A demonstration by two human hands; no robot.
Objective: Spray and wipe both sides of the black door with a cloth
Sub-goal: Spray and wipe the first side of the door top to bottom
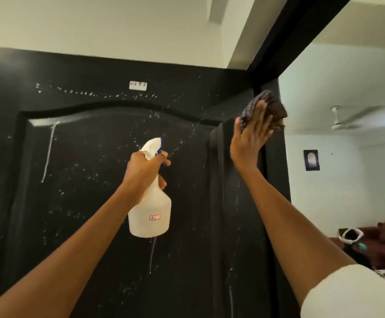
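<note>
The left hand (144, 173) is gripped around a white spray bottle (151, 203); the right hand (252, 136), nearer the door's hinge-side edge, presses a folded cloth (271, 104) flat-fingered against the wet black door (95, 180) directly ahead.

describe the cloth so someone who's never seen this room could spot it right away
Start at the black door that fills most of the view and follow it to its upper right edge, by the doorway. There the right hand presses a bunched cloth flat against the door. It is dark purple-brown and soft, unlike the white spray bottle gripped in the left hand.
</note>
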